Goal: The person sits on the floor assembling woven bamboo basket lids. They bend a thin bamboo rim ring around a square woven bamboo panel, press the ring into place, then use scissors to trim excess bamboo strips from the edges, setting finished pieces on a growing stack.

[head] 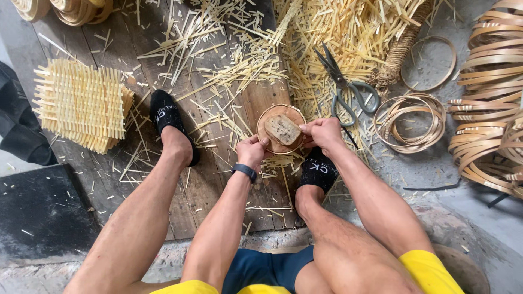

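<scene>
Round frame [281, 129] between both hands.

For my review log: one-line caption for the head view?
Both hands, left hand and right hand, grip a round bamboo hoop beside scissors.

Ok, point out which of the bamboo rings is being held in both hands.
The small round ring with a wooden block inside, gripped between the left hand and right hand. The loose rings by the scissors lie untouched on the floor.

Bamboo hoops [493, 103] run off the right edge; fingertips hidden.
</scene>
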Demonstrator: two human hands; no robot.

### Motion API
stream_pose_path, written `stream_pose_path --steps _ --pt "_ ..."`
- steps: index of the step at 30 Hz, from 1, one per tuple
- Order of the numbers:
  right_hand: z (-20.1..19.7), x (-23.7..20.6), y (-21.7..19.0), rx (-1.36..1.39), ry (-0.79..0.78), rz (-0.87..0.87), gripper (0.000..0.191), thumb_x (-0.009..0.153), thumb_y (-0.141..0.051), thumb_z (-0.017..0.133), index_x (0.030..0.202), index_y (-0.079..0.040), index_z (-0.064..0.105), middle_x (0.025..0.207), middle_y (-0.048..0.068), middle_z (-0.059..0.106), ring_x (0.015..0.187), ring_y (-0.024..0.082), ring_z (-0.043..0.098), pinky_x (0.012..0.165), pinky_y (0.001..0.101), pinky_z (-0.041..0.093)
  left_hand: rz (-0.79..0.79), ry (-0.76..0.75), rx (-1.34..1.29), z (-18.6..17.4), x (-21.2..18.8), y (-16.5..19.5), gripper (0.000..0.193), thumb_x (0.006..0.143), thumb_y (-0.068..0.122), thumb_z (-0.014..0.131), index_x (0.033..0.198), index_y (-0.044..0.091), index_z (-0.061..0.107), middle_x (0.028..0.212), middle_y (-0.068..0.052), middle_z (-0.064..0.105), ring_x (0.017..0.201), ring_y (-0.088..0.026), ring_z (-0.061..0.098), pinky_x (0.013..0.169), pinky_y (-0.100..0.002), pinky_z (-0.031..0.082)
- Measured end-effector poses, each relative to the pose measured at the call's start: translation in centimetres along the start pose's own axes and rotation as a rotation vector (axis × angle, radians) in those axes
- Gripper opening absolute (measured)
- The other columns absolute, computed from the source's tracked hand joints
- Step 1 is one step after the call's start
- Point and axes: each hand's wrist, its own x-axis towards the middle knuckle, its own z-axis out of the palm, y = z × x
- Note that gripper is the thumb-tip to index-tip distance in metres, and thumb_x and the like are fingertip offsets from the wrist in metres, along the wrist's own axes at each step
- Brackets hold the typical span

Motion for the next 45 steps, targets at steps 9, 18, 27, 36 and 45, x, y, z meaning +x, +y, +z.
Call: stream_pose_path --steps 9,18,27,36,45 --pt "-0.1 -2.3 0.4 0.167 -0.254 0.053 0.027 0.098 -0.017 0.064 0.113 0.006 0.064 0.09 0.018 0.072 0.066 0.023 0.075 0.061 0.0365 0.065 0.08 -0.108 -0.024 -2.2 -0.8 2.7 0.032 0.092 0.003 0.063 0.123 -0.001 0.07 0.098 -0.011 0.079 0.069 -0.017 0.071 0.054 -0.029 0.059" --pt "3.2 -1.8 2.6 0.252 -0.09 0.039 0.023 0.099 -0.006 0.062 0.108 0.011 0.051 0.091 0.022 0.069 0.072 0.032 0.075 0.058 0.0399 0.066 -0.073 -0.027 -0.273 0.0 -1.9 -0.4 0.025 0.098 0.003 0.059 0.12 -0.008 0.062 0.097 -0.014 0.073 0.076 -0.023 0.073 0.067 -0.031 0.067" --pt "0.2 -3.1 1.3 -0.138 -0.097 -0.117 0.042 0.095 -0.032 0.068 0.117 0.002 0.06 0.114 0.022 0.068 0.104 0.032 0.069 0.083 0.0448 0.059 0.116 -0.099 0.21 -2.7 -2.2 3.0 0.022 0.093 0.004 0.06 0.112 -0.001 0.07 0.095 -0.012 0.078 0.078 -0.021 0.078 0.071 -0.036 0.069" --pt "3.1 -4.2 0.9 -0.201 -0.135 -0.298 0.07 0.077 -0.041 0.082 0.12 0.003 0.049 0.107 0.015 0.064 0.096 0.022 0.064 0.08 0.0342 0.055 0.684 -0.049 0.398 1.8 -6.9 7.3 0.04 0.1 0.044 0.064 0.117 0.008 0.069 0.103 -0.018 0.076 0.085 -0.027 0.075 0.071 -0.039 0.061" --pt "4.2 -2.7 2.6 0.077 -0.157 -0.474 0.036 0.085 -0.024 0.075 0.103 0.0 0.055 0.09 0.007 0.062 0.075 0.012 0.059 0.062 0.0258 0.05 0.774 0.002 0.425 0.7 -5.5 8.9 0.052 0.098 0.052 0.056 0.113 0.006 0.075 0.089 -0.02 0.078 0.087 -0.026 0.079 0.074 -0.038 0.059"
